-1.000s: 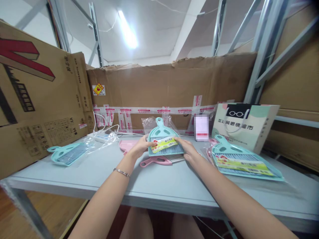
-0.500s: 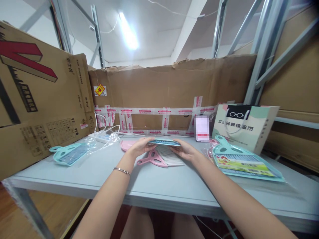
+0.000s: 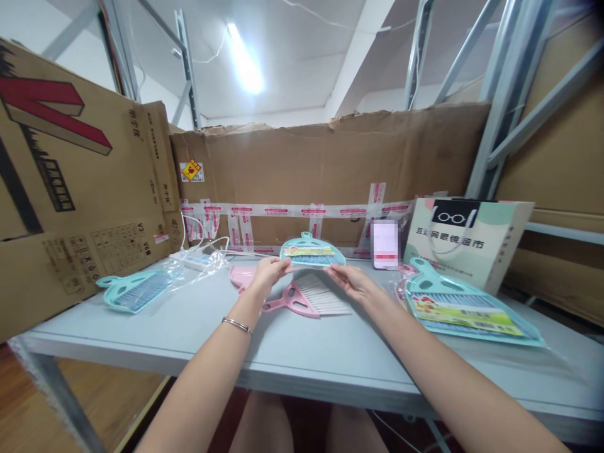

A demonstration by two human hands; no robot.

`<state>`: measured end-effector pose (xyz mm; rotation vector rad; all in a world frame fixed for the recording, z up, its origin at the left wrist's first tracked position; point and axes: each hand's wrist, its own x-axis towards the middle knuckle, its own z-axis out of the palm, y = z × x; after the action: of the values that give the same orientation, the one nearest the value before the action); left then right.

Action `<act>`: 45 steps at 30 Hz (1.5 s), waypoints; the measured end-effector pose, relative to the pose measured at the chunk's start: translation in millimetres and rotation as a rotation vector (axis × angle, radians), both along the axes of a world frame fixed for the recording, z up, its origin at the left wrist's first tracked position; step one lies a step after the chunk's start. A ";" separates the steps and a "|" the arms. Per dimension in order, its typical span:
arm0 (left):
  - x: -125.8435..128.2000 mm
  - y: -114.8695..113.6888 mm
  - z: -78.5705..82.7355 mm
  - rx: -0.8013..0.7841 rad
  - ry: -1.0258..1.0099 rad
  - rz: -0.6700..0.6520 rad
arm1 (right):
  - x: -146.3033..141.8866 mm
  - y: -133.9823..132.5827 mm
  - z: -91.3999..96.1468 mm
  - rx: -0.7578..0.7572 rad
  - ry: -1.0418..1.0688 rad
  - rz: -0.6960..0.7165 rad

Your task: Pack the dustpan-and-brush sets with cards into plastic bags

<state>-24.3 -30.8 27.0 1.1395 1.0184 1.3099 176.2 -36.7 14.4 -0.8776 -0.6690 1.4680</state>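
Observation:
Between my two hands a turquoise dustpan and brush set [image 3: 314,250] is held up above the table, its handle pointing away from me and a printed label across it. My left hand [image 3: 271,275] pinches its lower left corner. At the lower right corner, my right hand [image 3: 352,281] grips it with thumb and fingers. Below it on the table lies a pink brush [image 3: 302,299] with white bristles. A pink dustpan [image 3: 241,275] rests behind my left hand, partly hidden by it.
Another turquoise set [image 3: 134,290] lies at left beside crumpled clear plastic and a white power strip [image 3: 201,260]. At right are a bagged turquoise set [image 3: 472,311], a paper bag [image 3: 467,239] and an upright phone [image 3: 385,244]. Cardboard boxes [image 3: 283,163] wall the table [image 3: 330,358].
The turquoise set has tilted up from nearly edge-on, so its label and handle now show. Both hands have shifted with it, keeping hold at its lower corners.

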 end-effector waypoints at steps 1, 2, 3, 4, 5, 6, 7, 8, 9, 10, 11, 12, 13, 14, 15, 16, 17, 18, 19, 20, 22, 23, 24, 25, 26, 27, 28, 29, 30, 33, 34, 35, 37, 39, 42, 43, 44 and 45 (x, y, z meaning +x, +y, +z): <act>1.6 -0.6 0.9 0.025 0.038 0.033 | -0.6 -0.1 0.0 -0.006 0.002 -0.012; 2.9 -1.3 2.5 0.060 0.073 0.056 | -0.7 -0.5 0.8 -0.009 0.004 -0.025; 3.7 -1.9 4.8 0.094 0.089 0.063 | -0.2 -1.1 2.0 -0.009 0.007 -0.038; 3.8 -2.4 7.6 0.115 0.080 0.051 | 0.7 -1.8 3.6 -0.007 0.011 -0.050; 3.1 -2.8 10.4 0.119 0.047 0.023 | 1.6 -2.7 5.2 -0.004 0.014 -0.061; 1.9 -3.0 13.0 0.107 0.011 -0.011 | 2.5 -3.6 6.8 -0.001 0.016 -0.070; 0.1 -3.2 15.2 0.090 -0.011 -0.042 | 3.1 -4.5 8.2 0.003 0.016 -0.075; -1.9 -3.4 16.6 0.086 -0.003 -0.079 | 3.5 -5.5 9.4 0.008 0.014 -0.075; -3.8 -3.7 17.2 0.105 0.039 -0.121 | 3.5 -6.5 10.3 0.013 0.009 -0.073; -5.4 -4.2 17.0 0.160 0.105 -0.156 | 3.2 -7.4 11.0 0.016 0.005 -0.068; -6.3 -4.8 16.3 0.247 0.181 -0.174 | 2.7 -8.4 11.6 0.022 -0.006 -0.060; -6.6 -5.6 15.2 0.347 0.253 -0.165 | 2.2 -9.3 12.1 0.034 -0.024 -0.052; -6.2 -6.3 14.0 0.443 0.310 -0.128 | 1.5 -10.0 12.4 0.054 -0.049 -0.046; -5.4 -6.9 12.9 0.521 0.345 -0.064 | 0.8 -10.6 12.5 0.082 -0.077 -0.042; -4.3 -7.4 12.0 0.569 0.361 0.016 | 0.1 -10.9 12.3 0.122 -0.103 -0.035; -3.4 -7.6 11.4 0.587 0.368 0.091 | -0.6 -10.9 11.7 0.172 -0.123 -0.016; -2.7 -7.6 11.1 0.586 0.375 0.154 | -1.3 -10.5 10.6 0.227 -0.138 0.018; -2.3 -7.3 11.1 0.579 0.382 0.209 | -2.1 -9.8 9.0 0.282 -0.150 0.054; -2.3 -6.9 11.2 0.575 0.395 0.255 | -2.8 -8.8 7.0 0.334 -0.172 0.080; -2.6 -6.3 11.4 0.576 0.406 0.294 | -3.4 -7.4 4.7 0.378 -0.204 0.086; -3.1 -5.3 11.6 0.606 0.398 0.333 | -4.3 -4.2 0.1 0.434 -0.300 0.042; -3.0 -4.8 11.6 0.630 0.365 0.329 | -4.5 -2.4 -1.8 0.450 -0.351 0.004; -2.6 -4.4 11.3 0.647 0.315 0.307 | -4.4 -0.7 -3.3 0.456 -0.394 -0.032; -1.9 -4.0 10.8 0.648 0.252 0.269 | -4.1 0.9 -4.4 0.451 -0.426 -0.063; -0.9 -3.6 10.0 0.627 0.184 0.221 | -3.6 2.5 -5.0 0.437 -0.449 -0.097; 0.2 -3.0 9.0 0.584 0.118 0.168 | -3.0 3.9 -5.4 0.419 -0.467 -0.134; 1.1 -2.3 7.7 0.527 0.062 0.115 | -2.4 5.1 -5.6 0.400 -0.479 -0.175; 1.8 -1.5 6.5 0.466 0.025 0.062 | -1.8 6.2 -5.7 0.381 -0.489 -0.209; 2.1 -0.6 5.2 0.410 0.005 0.016 | -1.2 7.0 -5.8 0.367 -0.498 -0.230; 1.2 1.7 2.8 0.302 -0.007 -0.061 | -0.3 7.8 -6.3 0.331 -0.512 -0.236; 0.6 1.9 2.6 0.281 -0.007 -0.068 | -0.3 7.6 -6.3 0.319 -0.513 -0.229; 0.1 1.9 2.8 0.268 -0.008 -0.067 | -0.3 7.2 -6.1 0.310 -0.513 -0.222; -0.4 0.9 3.8 0.254 -0.004 -0.061 | -0.4 6.2 -5.2 0.298 -0.510 -0.220; -0.4 -0.6 5.1 0.244 0.011 -0.058 | -0.6 5.2 -4.0 0.289 -0.499 -0.221; -1.2 -2.6 6.3 0.219 0.059 -0.059 | -0.2 4.2 -2.5 0.269 -0.474 -0.227; -1.9 -3.1 6.3 0.203 0.092 -0.064 | 0.1 4.0 -2.3 0.270 -0.464 -0.231; -2.8 -3.6 6.1 0.183 0.134 -0.074 | 0.6 3.9 -2.3 0.277 -0.453 -0.239; -3.8 -4.2 5.9 0.159 0.181 -0.097 | 1.2 3.9 -2.4 0.288 -0.440 -0.249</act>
<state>-28.1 -35.1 32.9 1.4319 0.9891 1.2435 177.4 -32.8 12.0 -1.0238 -1.0274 0.9323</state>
